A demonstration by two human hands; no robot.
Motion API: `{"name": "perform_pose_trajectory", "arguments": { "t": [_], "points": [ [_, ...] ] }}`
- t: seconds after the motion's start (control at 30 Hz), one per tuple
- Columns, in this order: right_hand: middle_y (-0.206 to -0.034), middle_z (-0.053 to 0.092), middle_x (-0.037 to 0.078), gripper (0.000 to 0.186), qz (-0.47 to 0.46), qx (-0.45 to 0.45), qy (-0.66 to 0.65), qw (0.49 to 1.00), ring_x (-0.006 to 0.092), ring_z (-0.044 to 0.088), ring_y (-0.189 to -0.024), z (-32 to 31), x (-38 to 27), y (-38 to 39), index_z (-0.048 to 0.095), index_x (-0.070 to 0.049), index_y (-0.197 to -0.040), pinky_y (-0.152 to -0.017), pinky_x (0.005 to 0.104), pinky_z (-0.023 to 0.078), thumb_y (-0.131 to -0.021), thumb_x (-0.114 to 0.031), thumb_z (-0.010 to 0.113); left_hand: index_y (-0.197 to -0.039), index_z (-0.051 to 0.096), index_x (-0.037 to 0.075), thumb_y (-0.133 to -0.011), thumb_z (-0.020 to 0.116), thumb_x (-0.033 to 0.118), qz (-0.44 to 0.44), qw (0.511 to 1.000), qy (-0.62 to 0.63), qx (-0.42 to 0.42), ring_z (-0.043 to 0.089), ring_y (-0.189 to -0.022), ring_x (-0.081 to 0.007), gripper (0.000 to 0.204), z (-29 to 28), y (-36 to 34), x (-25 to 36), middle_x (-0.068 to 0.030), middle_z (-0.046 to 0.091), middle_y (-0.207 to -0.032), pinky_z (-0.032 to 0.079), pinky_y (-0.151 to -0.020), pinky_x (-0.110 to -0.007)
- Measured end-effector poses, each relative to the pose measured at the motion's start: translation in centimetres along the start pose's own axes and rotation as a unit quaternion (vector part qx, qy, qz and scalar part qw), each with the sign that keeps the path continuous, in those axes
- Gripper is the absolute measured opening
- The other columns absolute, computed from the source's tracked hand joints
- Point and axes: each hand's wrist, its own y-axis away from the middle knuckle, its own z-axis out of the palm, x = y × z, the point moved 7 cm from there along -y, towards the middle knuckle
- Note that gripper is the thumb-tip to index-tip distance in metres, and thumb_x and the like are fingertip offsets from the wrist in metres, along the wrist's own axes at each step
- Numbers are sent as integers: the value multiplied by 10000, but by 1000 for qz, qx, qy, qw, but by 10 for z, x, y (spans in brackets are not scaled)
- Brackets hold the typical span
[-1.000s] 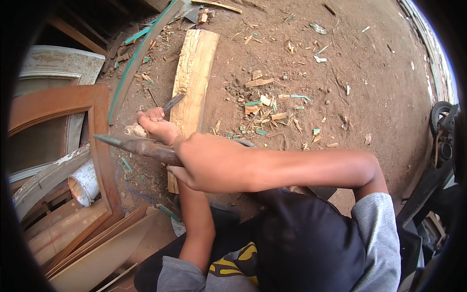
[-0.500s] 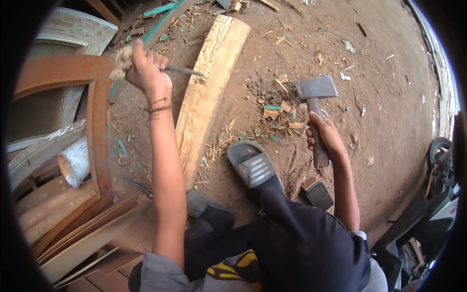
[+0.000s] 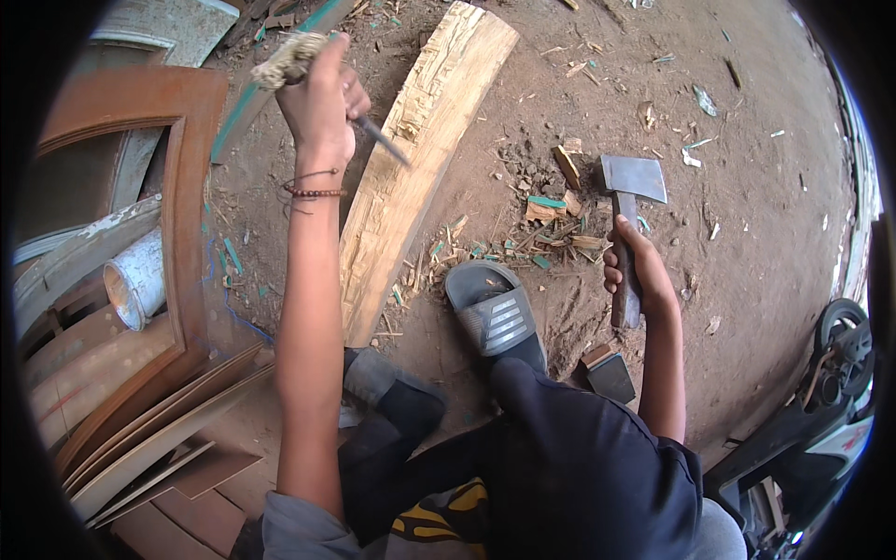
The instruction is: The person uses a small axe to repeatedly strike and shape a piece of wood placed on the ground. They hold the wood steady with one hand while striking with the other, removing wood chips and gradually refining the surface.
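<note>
A long pale plank (image 3: pixel 401 205) with a rough, splintered face lies lengthwise on the dirt in front of me. My left hand (image 3: pixel 317 107), a beaded bracelet at its wrist, is closed around a dark metal bar (image 3: pixel 381 135), chisel-like, with a frayed beige wrapping (image 3: pixel 286 62) at its upper end; its tip hangs over the plank. Farther right, my right hand (image 3: pixel 639 266) grips the wooden handle of a hatchet (image 3: pixel 633 178), its wide steel head over scattered chips (image 3: pixel 544 210). My sandalled foot (image 3: pixel 481 303) is beside the plank's right edge.
At left lean a brown wooden frame (image 3: pixel 196 140), pale frames and stacked boards (image 3: pixel 168 431), with a white-stained bucket (image 3: pixel 140 280) among them. A teal-edged strip (image 3: pixel 233 121) lies behind my left hand. A dark small block (image 3: pixel 609 378) is near my knee. A motorbike (image 3: pixel 835 369) stands at right.
The hatchet, earlier swung across to the left over the plank, is now out to the right. My left hand and chisel have risen farther up the view, the tip now angled downward.
</note>
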Motion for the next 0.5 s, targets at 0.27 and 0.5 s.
{"name": "perform_pose_trajectory", "arguments": {
  "t": [0.27,0.5],
  "points": [
    [-639,479,11,370,14,1,20,1000,103,459,-449,-12,-2,-4,475,-88,-949,-420,274,410,-945,-448,558,-777,538,86,-923,592,260,-39,974,89,-204,398,-456,-66,234,23,-24,-17,43,438,-577,330,-448,-230],
    [-625,467,30,396,22,-42,26,999,121,459,-436,-16,-5,-7,472,-62,-983,-404,273,404,-946,-448,553,-723,561,107,-862,684,174,-10,985,-164,-46,296,-411,-50,198,-16,-22,43,73,366,-543,233,-405,-230]
  ]
}}
